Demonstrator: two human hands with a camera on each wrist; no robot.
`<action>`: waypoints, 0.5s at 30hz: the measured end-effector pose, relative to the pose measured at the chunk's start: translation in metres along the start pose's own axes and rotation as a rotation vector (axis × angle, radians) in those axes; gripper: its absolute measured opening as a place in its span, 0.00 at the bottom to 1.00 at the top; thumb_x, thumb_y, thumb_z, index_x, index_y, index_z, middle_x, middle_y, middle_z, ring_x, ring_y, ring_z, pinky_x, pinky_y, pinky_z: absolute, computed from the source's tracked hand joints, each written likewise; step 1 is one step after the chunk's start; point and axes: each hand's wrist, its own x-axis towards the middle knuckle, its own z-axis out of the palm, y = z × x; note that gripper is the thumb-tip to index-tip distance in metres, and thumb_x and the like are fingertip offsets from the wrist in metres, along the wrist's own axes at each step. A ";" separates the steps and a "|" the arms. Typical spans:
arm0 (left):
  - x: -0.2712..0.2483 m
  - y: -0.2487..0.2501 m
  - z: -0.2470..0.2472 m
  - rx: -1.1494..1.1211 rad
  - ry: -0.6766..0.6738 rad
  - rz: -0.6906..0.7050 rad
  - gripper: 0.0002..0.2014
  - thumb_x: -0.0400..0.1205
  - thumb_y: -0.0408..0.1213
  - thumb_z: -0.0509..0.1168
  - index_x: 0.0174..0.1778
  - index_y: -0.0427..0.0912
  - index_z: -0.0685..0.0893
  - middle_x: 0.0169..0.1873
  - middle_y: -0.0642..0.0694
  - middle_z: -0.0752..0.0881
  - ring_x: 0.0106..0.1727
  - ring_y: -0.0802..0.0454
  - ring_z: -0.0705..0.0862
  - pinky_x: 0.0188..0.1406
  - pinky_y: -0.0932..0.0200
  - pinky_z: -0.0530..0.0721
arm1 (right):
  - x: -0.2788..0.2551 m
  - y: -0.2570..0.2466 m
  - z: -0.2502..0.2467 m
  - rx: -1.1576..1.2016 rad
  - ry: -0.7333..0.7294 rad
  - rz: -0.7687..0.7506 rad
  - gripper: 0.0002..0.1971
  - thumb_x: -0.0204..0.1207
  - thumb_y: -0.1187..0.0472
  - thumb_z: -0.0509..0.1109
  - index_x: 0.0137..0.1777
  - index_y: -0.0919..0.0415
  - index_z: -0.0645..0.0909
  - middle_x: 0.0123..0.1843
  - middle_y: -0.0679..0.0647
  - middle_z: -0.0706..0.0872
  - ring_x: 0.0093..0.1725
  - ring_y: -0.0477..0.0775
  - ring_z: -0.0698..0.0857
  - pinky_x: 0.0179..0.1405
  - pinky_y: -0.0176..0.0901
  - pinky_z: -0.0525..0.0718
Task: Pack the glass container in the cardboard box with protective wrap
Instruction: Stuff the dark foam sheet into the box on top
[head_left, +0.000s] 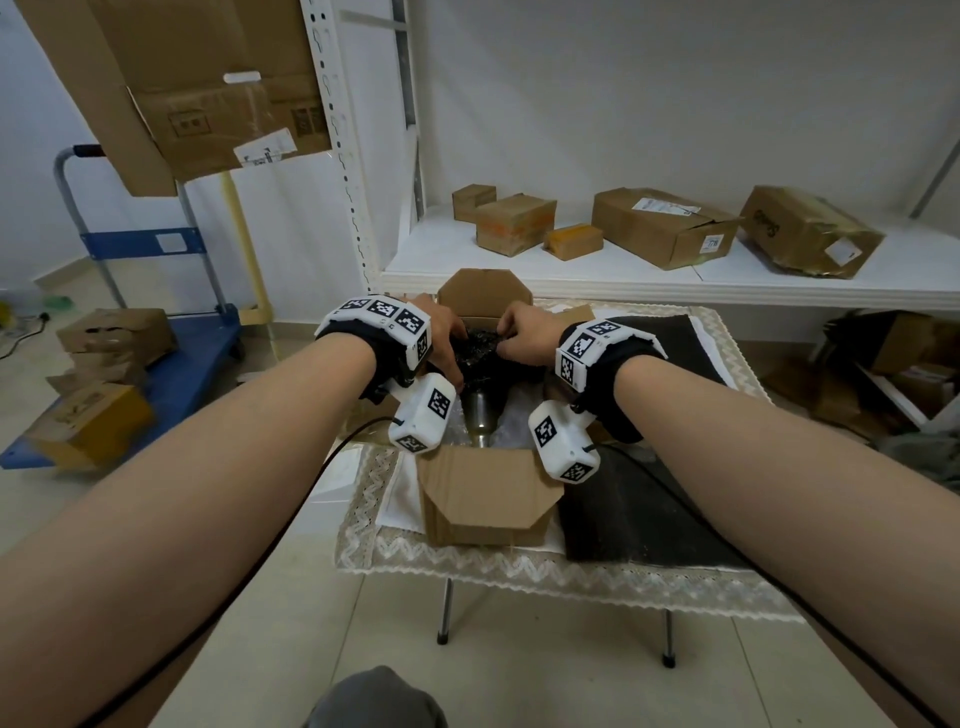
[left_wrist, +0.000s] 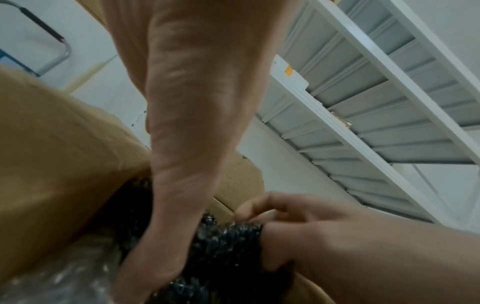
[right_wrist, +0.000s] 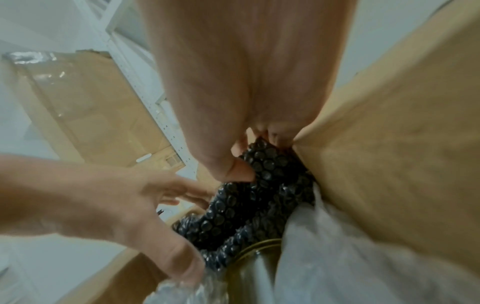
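Observation:
An open cardboard box (head_left: 488, 499) stands on a small table. Inside lies the glass container (head_left: 480, 415), its narrow end toward me, with black bubble wrap (head_left: 480, 343) bunched over its far end. My left hand (head_left: 454, 340) reaches in from the left and presses on the wrap with straight, spread fingers (right_wrist: 187, 191); its thumb lies beside the clear wrap (right_wrist: 179, 292). My right hand (head_left: 509, 332) pinches the black bubble wrap (right_wrist: 254, 201) between thumb and fingertips (right_wrist: 259, 133) against the box wall (right_wrist: 389, 144). The same black wrap (left_wrist: 223, 246) shows between both hands (left_wrist: 311, 226).
The table has a lace-edged cloth (head_left: 519, 566) and a black mat (head_left: 665, 343) to the right of the box. A white shelf (head_left: 779, 280) behind holds several cardboard boxes. A blue trolley (head_left: 171, 358) with boxes stands on the floor at left. Cables trail from both wrists.

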 end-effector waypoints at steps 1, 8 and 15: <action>0.001 0.001 0.002 0.031 0.004 -0.015 0.43 0.57 0.64 0.79 0.71 0.63 0.79 0.55 0.49 0.83 0.56 0.47 0.83 0.57 0.51 0.86 | 0.000 0.002 -0.001 0.054 0.039 -0.014 0.09 0.78 0.56 0.68 0.55 0.59 0.78 0.58 0.58 0.84 0.55 0.57 0.83 0.55 0.48 0.81; 0.010 0.004 0.011 0.241 -0.060 -0.011 0.33 0.76 0.54 0.73 0.78 0.58 0.74 0.57 0.50 0.86 0.51 0.50 0.84 0.45 0.61 0.79 | -0.006 0.005 -0.004 0.042 0.104 -0.071 0.12 0.80 0.63 0.63 0.51 0.65 0.88 0.52 0.60 0.90 0.55 0.60 0.88 0.48 0.46 0.85; 0.017 0.005 0.017 0.273 -0.081 0.009 0.39 0.73 0.59 0.74 0.80 0.59 0.70 0.71 0.48 0.80 0.70 0.44 0.79 0.66 0.54 0.79 | -0.006 0.003 -0.003 -0.142 -0.075 -0.097 0.07 0.75 0.63 0.73 0.51 0.59 0.91 0.50 0.54 0.92 0.52 0.54 0.88 0.47 0.43 0.87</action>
